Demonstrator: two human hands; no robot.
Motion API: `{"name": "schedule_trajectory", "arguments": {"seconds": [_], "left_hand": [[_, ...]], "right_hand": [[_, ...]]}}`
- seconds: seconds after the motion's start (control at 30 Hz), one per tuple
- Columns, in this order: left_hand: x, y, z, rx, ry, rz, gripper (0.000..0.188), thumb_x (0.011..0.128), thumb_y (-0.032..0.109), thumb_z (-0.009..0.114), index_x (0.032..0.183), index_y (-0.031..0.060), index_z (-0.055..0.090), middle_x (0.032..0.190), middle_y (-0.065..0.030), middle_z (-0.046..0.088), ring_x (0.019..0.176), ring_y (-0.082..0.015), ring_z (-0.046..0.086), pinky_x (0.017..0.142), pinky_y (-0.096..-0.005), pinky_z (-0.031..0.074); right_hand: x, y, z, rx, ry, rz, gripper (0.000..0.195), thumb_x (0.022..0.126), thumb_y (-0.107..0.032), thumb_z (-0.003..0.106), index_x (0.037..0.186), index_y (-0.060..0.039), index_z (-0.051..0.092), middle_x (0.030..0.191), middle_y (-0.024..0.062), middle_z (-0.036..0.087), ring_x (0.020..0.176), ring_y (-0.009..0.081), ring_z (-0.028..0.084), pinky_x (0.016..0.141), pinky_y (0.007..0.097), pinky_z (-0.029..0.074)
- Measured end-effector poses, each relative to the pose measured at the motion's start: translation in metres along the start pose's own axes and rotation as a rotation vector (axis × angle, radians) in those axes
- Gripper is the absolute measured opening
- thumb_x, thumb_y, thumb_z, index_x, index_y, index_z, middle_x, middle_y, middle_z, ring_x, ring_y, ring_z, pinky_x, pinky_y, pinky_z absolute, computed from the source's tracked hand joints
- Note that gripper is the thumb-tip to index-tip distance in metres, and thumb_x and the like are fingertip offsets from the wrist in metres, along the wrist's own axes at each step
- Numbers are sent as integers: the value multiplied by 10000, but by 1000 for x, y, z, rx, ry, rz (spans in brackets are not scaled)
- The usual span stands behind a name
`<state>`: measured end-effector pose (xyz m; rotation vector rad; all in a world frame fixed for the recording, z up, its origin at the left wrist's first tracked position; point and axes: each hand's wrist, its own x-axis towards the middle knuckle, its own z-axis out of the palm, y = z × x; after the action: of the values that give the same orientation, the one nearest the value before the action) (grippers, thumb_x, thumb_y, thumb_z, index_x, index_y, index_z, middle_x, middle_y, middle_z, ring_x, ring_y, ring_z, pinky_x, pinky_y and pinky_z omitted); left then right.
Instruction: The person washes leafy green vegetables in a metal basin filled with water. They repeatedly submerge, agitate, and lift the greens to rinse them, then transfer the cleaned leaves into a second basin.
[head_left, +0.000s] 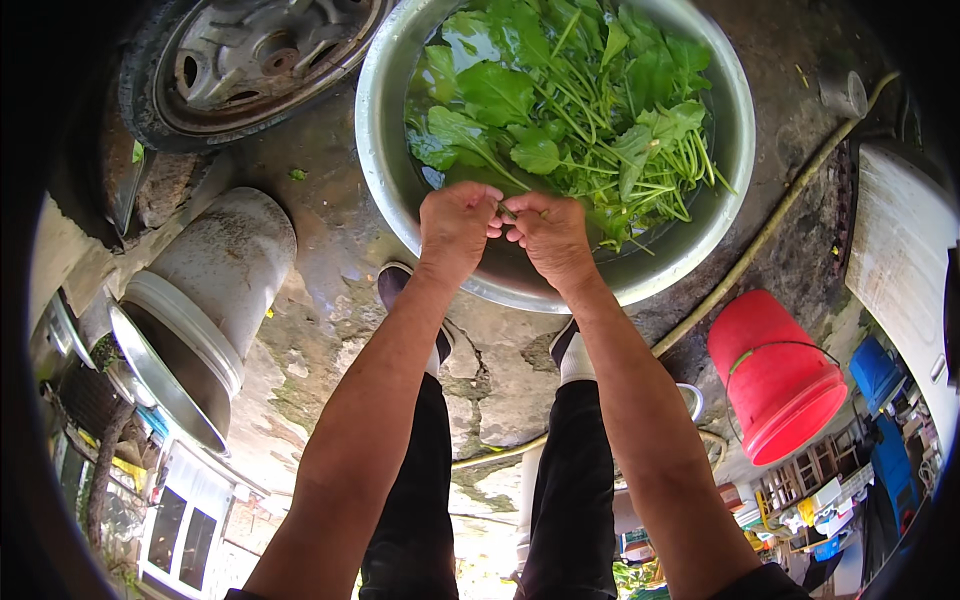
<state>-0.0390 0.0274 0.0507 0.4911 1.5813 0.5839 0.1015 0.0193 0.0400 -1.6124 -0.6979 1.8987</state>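
A wide metal basin (741, 161) of water lies before me, with loose leafy greens (496, 91) floating and heaped in it. Long pale-green stems (667, 184) gather toward its right side. Over the basin's near part, my left hand (459, 225) and my right hand (553, 236) meet at the fingertips. Pinched between them is a small green plant piece (508, 213), mostly hidden by the fingers. Both hands are above the water, just nearer to me than the leaves.
A tyre on a metal wheel rim (277, 56) lies at upper left. A pale cylindrical container (229, 247) stands at left. At right are a yellowish hose (750, 251), a red bucket (757, 352) with a handle, and a metal cup (844, 96). The concrete floor (495, 352) is cracked and wet.
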Motion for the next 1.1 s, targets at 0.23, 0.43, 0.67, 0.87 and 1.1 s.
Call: {"name": "schedule_trajectory", "arguments": {"seconds": [0.23, 0.43, 0.67, 0.87, 1.1], "left_hand": [[-3, 0, 6, 15, 6, 4, 112, 880, -22, 564, 937, -62, 653, 778, -90, 655, 642, -131, 615, 587, -252, 538], [-1, -4, 4, -36, 54, -18, 113, 884, -11, 568, 925, -76, 651, 766, -85, 646, 623, -129, 602, 558, -253, 532], [15, -17, 7, 309, 37, -12, 114, 886, 50, 579, 891, -24, 666, 752, -70, 645, 590, -137, 596, 515, -258, 505], [34, -11, 22, 246, 290, -175, 177, 897, 159, 602, 884, -13, 641, 802, -82, 636, 586, -174, 596, 491, -272, 510], [6, -7, 19, -302, 99, -314, 179, 954, 138, 542, 1062, 11, 607, 863, -50, 628, 643, -147, 589, 581, -266, 501]], "right_hand": [[15, 13, 0, -132, 64, -79, 131, 769, -38, 588, 799, 36, 691, 621, 75, 616, 544, 105, 534, 528, 263, 447], [6, 11, -3, -125, 27, -113, 133, 775, -41, 587, 804, 37, 691, 615, 75, 608, 568, 111, 543, 555, 266, 456], [15, 31, 5, -323, 161, 9, 159, 796, -106, 622, 745, 39, 663, 627, 40, 606, 568, 145, 517, 583, 304, 444], [34, 68, -11, -99, 448, 186, 142, 795, -92, 632, 687, -1, 622, 575, 43, 545, 517, 158, 494, 453, 297, 368], [5, 0, 13, 511, 112, 276, 75, 810, -14, 618, 852, 46, 639, 654, 52, 593, 472, 102, 505, 374, 200, 335]]}}
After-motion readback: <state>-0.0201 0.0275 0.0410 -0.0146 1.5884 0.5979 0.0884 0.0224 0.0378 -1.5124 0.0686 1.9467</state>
